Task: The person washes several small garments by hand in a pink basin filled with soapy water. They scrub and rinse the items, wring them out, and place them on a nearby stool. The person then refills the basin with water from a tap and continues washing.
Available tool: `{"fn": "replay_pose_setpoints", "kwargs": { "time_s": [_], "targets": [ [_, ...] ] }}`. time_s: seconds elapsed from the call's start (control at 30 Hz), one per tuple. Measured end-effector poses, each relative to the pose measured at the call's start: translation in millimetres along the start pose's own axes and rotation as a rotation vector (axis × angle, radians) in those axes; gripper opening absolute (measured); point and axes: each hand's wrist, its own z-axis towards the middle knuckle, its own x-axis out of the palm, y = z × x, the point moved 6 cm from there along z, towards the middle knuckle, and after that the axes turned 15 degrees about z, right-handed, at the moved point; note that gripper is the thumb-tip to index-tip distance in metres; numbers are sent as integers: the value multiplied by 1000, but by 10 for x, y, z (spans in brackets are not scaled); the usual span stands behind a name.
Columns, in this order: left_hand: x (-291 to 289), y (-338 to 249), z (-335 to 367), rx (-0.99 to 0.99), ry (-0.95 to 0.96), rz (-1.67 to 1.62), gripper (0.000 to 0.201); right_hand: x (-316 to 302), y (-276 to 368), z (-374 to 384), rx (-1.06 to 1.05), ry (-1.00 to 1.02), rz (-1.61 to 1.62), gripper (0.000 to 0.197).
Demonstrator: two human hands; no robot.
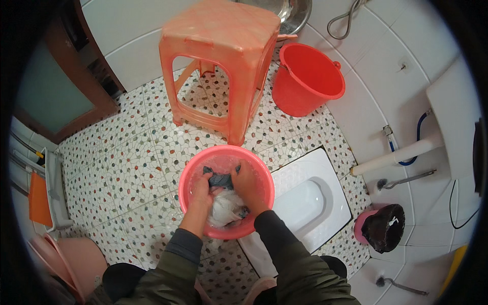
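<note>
A pink basin [268, 177] of water stands on the patterned floor in front of me. Inside it, a dark grey wet cloth [220, 180] stretches between my two hands. My left hand [201, 191] is closed on the cloth's left end, thumb toward the middle. Its right end is gripped by my right hand [245, 184], whose fingers curl round it and are partly hidden. Nearer to me in the same basin lies a bunched white cloth [224, 209], with a dark patch at its right side. Both forearms reach over the basin's near rim.
Just beyond the basin stands an orange plastic stool [218, 30], with a red bucket [308, 81] to its right. A white squat toilet [330, 203] is set in the floor at right, near a lined bin [384, 229]. Pink tubs [84, 259] sit at lower left.
</note>
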Motion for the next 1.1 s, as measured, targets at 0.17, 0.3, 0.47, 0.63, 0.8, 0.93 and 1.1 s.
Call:
{"fn": "replay_pose_setpoints", "kwargs": {
  "time_s": [0.17,0.3,0.47,0.63,0.8,0.93,1.1],
  "targets": [
    [144,-31,-23,-17,256,-295,22,327,221,-136,39,237,236,26],
    [74,13,255,-17,651,-314,23,560,573,-371,237,452,453,26],
    [-49,332,383,18,602,-350,26,457,1040,-572,-228,430,206,23],
    [265,378,-84,9,278,-289,27,365,347,-211,-192,184,-117,18],
    [104,74,-295,168,228,-35,29,327,-166,-111,72,67,158,24],
    [-30,-233,-231,415,170,7,40,283,-125,-118,224,183,143,27],
    [-173,-148,-191,459,-1,109,39,206,-111,-209,975,448,788,26]
  ]
}}
